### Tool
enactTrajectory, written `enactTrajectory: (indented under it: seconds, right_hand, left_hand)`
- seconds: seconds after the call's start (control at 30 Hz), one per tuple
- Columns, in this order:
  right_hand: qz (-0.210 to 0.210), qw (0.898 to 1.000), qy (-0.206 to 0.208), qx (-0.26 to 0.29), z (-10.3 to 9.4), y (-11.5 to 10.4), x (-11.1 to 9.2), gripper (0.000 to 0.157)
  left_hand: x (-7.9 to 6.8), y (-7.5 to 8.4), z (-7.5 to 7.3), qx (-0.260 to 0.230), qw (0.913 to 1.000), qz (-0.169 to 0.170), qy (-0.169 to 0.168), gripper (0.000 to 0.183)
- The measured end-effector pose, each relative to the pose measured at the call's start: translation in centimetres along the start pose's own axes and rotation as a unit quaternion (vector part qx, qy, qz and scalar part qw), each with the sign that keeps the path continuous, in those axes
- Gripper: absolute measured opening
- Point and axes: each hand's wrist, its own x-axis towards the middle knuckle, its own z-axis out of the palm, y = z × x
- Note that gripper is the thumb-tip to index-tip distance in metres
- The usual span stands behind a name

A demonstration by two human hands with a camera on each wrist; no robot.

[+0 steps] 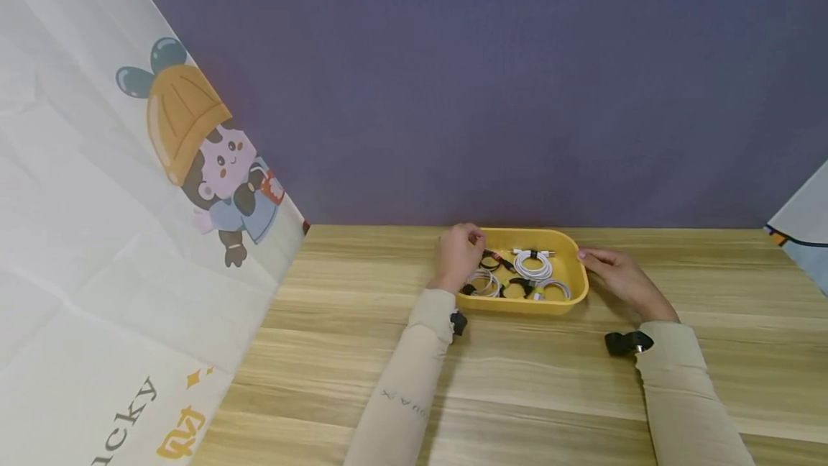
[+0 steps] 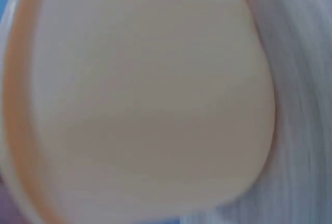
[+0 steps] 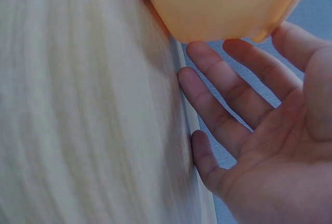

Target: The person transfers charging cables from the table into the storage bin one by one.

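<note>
A yellow plastic tray [image 1: 522,304] with rounded corners sits on the table near its back edge, and coiled cables lie inside. Among them are a thick white cable [image 1: 532,276], a grey-white cable [image 1: 495,280] at the left and black cables. My left hand [image 1: 456,257] grips the tray's left rim with curled fingers, partly covering that end. At the opposite end my right hand [image 1: 624,279] pinches the rim, thumb at the top. The right wrist view shows its index finger [image 3: 259,63] under the rim and the other fingers spread. The tray's pale side fills the left wrist view.
The wood-grain table [image 1: 537,380] ends at a dark blue-purple backdrop [image 1: 517,92] right behind the tray. On the left hangs a white sheet [image 1: 97,200] with a printed cartoon figure; another printed sheet [image 1: 811,236] shows at the far right.
</note>
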Motion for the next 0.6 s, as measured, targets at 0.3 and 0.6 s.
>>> enactTrajectory:
  seconds: [0.3, 0.6]
  right_hand:
    - [0.008, 1.000, -0.003, -0.001, -0.1, -0.1, 0.0, 0.081]
    - [0.008, 1.000, -0.002, 0.009, 0.1, -0.4, -0.3, 0.081]
  left_hand:
    - [-0.9, -2.7, -1.7, -0.047, 0.9966, -0.048, 0.048, 0.015]
    - [-1.9, -4.7, -2.2, -0.073, 0.9919, -0.096, 0.039, 0.025]
